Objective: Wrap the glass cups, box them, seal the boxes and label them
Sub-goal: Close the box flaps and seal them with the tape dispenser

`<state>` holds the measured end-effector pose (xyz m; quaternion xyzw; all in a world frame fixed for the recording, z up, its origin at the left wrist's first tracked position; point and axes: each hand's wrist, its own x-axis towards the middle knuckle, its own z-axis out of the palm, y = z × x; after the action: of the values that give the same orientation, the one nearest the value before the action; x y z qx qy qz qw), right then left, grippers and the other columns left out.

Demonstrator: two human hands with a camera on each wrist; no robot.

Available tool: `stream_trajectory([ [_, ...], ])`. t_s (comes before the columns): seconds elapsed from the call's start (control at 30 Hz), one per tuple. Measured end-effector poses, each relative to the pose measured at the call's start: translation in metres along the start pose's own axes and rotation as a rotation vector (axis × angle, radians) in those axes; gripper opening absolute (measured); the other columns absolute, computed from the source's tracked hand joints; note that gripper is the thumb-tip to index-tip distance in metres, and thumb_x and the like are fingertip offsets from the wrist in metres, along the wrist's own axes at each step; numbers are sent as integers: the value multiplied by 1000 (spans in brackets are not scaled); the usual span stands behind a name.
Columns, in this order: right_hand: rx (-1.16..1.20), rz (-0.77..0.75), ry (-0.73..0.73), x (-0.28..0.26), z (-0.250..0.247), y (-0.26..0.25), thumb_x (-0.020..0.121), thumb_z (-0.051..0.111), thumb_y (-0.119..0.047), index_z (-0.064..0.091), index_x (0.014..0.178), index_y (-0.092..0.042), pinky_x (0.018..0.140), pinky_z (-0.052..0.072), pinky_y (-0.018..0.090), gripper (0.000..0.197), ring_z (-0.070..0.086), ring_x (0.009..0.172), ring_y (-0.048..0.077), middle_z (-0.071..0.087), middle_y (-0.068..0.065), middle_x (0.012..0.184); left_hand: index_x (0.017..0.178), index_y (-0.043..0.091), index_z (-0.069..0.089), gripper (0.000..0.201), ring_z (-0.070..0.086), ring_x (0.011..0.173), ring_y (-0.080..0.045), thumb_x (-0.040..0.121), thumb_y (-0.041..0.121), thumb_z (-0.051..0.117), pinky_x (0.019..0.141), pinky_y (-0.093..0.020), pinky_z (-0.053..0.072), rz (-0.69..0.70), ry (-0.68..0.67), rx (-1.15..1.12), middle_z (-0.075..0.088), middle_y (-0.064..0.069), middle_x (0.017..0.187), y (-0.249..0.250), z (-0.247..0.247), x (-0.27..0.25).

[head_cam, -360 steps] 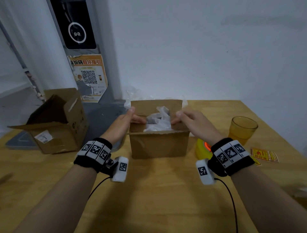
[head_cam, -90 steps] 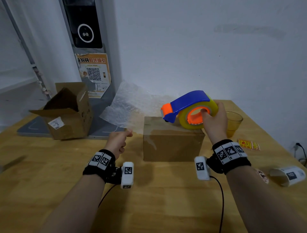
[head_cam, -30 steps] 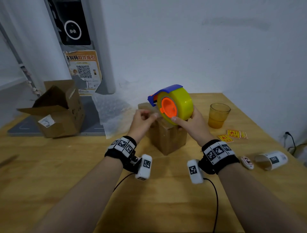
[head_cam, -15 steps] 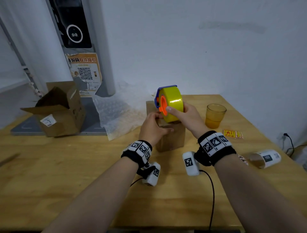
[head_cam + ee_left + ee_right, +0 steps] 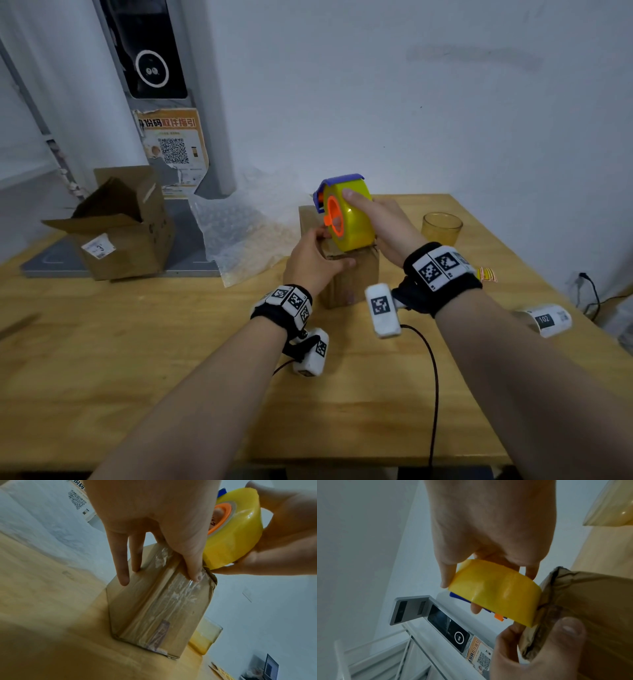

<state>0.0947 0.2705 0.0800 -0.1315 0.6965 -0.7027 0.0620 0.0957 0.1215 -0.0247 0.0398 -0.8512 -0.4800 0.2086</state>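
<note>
A small closed cardboard box (image 5: 346, 281) stands at the table's middle, with clear tape down its near face (image 5: 171, 601). My left hand (image 5: 334, 248) holds its upper near corner. The fingers (image 5: 123, 574) lie along the side face and the thumb presses the tape. My right hand (image 5: 373, 219) grips a tape dispenser (image 5: 349, 219), a yellow roll with an orange hub and a blue cover. Its lower edge sits on the box's top near edge (image 5: 537, 601). An amber glass cup (image 5: 442, 228) stands bare to the right of the box.
An open cardboard box (image 5: 120, 226) lies at the back left on a grey base. A bubble-wrap sheet (image 5: 239, 233) is spread beside the taped box. Yellow stickers (image 5: 486, 274) and a white label roll (image 5: 548, 320) lie to the right. A cable (image 5: 435, 377) trails from my right wrist.
Over the last second my left hand has moved from the tape end down onto the box's corner. The dispenser has turned edge-on and settled on the box top.
</note>
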Motion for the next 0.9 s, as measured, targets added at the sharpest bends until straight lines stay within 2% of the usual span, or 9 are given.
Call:
stream_trajectory([
  [0.1,18,-10,30,-5,-1,-4,96,71,-36,74,103,-3,60,60,29,34,77,77,21,79,15,90,120,32,57,69,60,102,-8,63,45,94,70,-18,41,-4,-25,5,63,17,118,3,-3,3],
  [0.2,-36,-29,65,-9,-2,-9,94,72,-41,75,91,-10,56,56,24,31,75,69,15,79,3,77,119,31,59,67,59,103,-8,64,41,95,70,-17,40,0,-32,-2,62,17,116,3,-5,6],
  [0.3,-65,-32,97,-17,-4,-15,91,73,-48,73,88,-15,69,61,29,34,76,75,15,78,-1,75,119,32,60,67,60,104,-10,62,41,95,77,-27,44,4,-30,-2,63,17,117,1,-3,6],
  [0.4,-83,-25,124,-25,-11,-18,87,75,-56,73,97,-15,91,60,46,42,76,93,25,79,7,93,117,33,60,65,62,103,-13,63,42,95,81,-33,52,1,-16,2,65,14,116,1,-1,7],
  [0.47,-100,-25,119,-32,-16,-17,85,75,-58,74,98,-15,94,59,49,45,76,92,26,79,8,94,117,34,59,61,62,102,-15,66,42,93,83,-35,54,10,-17,22,66,12,115,2,1,8],
  [0.6,-153,-8,134,-50,-22,-13,86,74,-58,74,87,-15,85,59,41,43,76,78,20,79,4,79,116,36,60,59,65,104,-17,67,47,90,84,-37,54,20,-11,43,68,10,119,3,2,10],
  [0.73,-194,5,191,-62,-31,-6,82,74,-64,77,92,-9,79,58,38,55,76,85,24,79,9,87,115,35,61,61,63,108,-13,64,45,93,89,-36,53,8,-4,32,66,14,123,2,4,12],
  [0.83,-204,7,165,-74,-36,-6,89,72,-57,75,79,-9,60,52,23,49,72,63,13,76,5,69,117,32,62,63,62,110,-12,65,44,94,91,-33,51,14,11,16,66,15,121,3,5,11],
  [0.9,-200,2,166,-79,-37,-4,89,72,-55,70,73,-13,63,52,23,46,71,63,12,75,2,68,117,31,61,62,61,110,-11,66,41,94,89,-29,48,9,8,21,65,15,121,4,6,11],
])
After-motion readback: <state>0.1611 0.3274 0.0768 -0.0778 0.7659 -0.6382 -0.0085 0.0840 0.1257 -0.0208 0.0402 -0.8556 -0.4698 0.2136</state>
